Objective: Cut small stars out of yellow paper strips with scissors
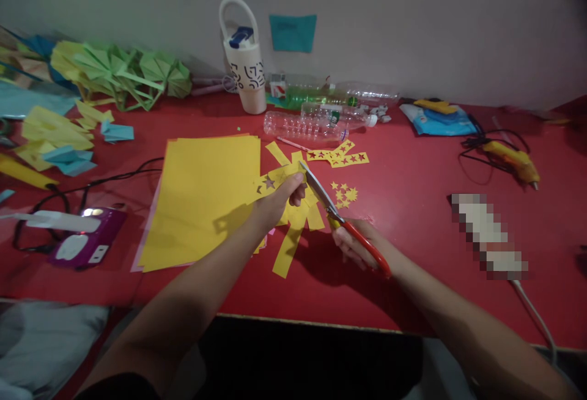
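Pinched in my left hand (285,195) is a yellow paper strip (277,178) with star-shaped holes in it. My right hand (355,244) grips red-handled scissors (364,242), whose blades point up and left to the strip's right end. Whether the blades are touching the paper I cannot tell. Beneath my left hand lie several loose yellow strips (288,253), partly covered by it. Small cut-out yellow stars (343,194) form a little heap right of the blades. Just behind them are strips with star holes (349,159).
Left of my hands lies a stack of yellow sheets (206,198). Plastic bottles (302,126) and a white tumbler (247,76) stand or lie along the wall. A glue gun (511,158) is at right, a purple power strip (87,238) with cables at left, folded paper pieces (132,73) behind.
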The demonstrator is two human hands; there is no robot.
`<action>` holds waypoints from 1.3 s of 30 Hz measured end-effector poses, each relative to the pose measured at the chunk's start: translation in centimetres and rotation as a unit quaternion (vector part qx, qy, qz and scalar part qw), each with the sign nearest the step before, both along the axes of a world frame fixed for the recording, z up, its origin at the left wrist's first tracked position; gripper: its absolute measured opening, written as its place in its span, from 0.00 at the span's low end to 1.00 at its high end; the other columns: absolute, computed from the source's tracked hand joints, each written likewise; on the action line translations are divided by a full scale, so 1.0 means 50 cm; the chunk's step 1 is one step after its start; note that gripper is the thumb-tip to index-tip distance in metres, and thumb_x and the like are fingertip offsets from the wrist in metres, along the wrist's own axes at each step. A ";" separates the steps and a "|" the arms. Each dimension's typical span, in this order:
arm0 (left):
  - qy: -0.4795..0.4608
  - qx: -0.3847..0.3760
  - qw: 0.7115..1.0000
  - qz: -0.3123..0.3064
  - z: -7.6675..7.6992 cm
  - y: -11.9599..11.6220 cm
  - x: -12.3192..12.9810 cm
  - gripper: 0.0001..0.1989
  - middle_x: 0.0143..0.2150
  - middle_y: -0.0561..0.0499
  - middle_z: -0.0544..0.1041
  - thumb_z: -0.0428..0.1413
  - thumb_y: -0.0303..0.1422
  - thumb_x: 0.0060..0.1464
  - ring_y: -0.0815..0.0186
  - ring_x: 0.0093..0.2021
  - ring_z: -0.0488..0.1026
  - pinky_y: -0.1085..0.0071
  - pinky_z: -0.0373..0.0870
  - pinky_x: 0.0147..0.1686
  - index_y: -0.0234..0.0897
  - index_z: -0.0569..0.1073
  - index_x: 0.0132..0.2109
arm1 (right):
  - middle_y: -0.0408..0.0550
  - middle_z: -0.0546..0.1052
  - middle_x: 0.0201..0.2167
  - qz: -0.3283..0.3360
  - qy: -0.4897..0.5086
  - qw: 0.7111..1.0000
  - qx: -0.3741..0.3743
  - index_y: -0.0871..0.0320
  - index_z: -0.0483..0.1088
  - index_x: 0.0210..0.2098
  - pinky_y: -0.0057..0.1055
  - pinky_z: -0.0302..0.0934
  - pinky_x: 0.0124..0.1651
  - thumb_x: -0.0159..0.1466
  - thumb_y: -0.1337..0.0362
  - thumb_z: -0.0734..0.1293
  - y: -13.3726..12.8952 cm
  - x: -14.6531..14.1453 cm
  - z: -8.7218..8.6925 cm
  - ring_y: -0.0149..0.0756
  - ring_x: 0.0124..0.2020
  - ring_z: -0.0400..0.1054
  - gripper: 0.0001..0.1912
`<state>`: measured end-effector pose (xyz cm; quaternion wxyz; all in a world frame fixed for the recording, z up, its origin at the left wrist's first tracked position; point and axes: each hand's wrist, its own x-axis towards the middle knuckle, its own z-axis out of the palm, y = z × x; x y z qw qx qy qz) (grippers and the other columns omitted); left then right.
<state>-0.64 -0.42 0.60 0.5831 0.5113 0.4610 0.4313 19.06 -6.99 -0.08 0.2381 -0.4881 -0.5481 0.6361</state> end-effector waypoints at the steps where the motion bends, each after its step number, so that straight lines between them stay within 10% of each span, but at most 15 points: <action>1: -0.002 0.002 1.000 0.002 0.000 0.000 0.000 0.19 0.22 0.53 0.69 0.51 0.41 0.59 0.72 0.23 0.65 0.72 0.67 0.29 0.36 0.68 0.23 | 0.31 0.58 0.10 0.000 -0.001 1.000 -0.001 0.53 0.57 0.22 0.27 0.62 0.19 0.59 0.37 0.65 0.001 0.000 -0.002 0.22 0.09 0.51 0.28; 39: -0.050 0.129 0.986 0.088 0.013 0.020 -0.015 0.08 0.19 0.58 0.68 0.53 0.30 0.55 0.77 0.18 0.65 0.78 0.64 0.19 0.38 0.66 0.27 | 0.32 0.61 0.13 0.033 -0.064 0.997 0.021 0.55 0.58 0.24 0.25 0.51 0.16 0.55 0.33 0.67 0.013 0.020 0.016 0.22 0.10 0.53 0.31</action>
